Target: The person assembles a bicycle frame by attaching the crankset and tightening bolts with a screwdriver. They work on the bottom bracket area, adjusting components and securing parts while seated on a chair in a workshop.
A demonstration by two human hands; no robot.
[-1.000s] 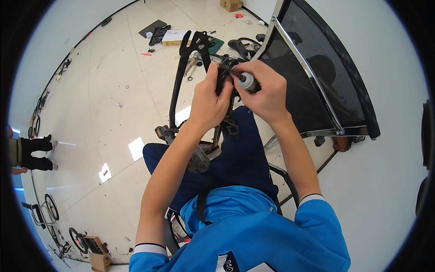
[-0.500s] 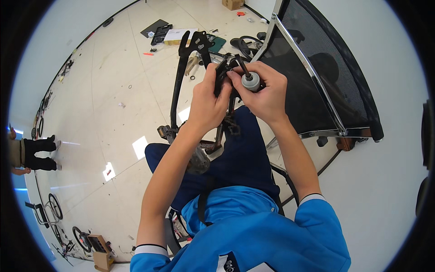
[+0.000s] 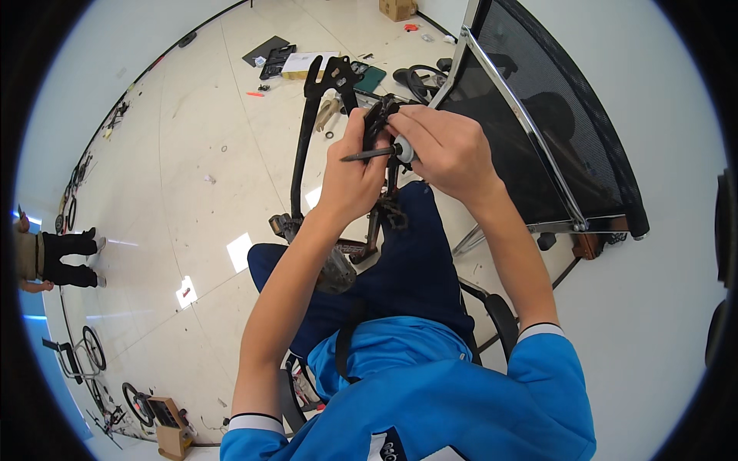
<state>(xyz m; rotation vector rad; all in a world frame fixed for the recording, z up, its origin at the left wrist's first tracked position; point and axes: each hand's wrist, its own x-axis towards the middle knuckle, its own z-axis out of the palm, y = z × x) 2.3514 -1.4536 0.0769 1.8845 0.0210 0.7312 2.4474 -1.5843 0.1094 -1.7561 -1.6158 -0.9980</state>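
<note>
My left hand [image 3: 348,175] is closed around a small black metal part [image 3: 373,124] at the top of the bicycle frame; its exact kind is unclear. My right hand [image 3: 453,151] grips a screwdriver [image 3: 372,154] with a grey handle, its dark shaft pointing left across the back of my left hand. The right fingertips touch the black part as well. Below, the black bicycle frame [image 3: 299,161] stands upright between my knees, two forked tubes ending in a bracket. A pedal [image 3: 283,226] and crank parts show lower down, partly hidden by my left forearm.
A black mesh chair [image 3: 530,115] with a chrome frame stands close on the right. On the floor ahead lie an open tool case [image 3: 277,61], a green pad [image 3: 370,78] and a cardboard box [image 3: 397,9]. Far left, a person [image 3: 61,257] stands near bicycle parts along the wall.
My right hand has turned over, swinging the screwdriver's shaft from pointing away to pointing left. Its fingers have closed in on the black part. My left hand stays almost in place.
</note>
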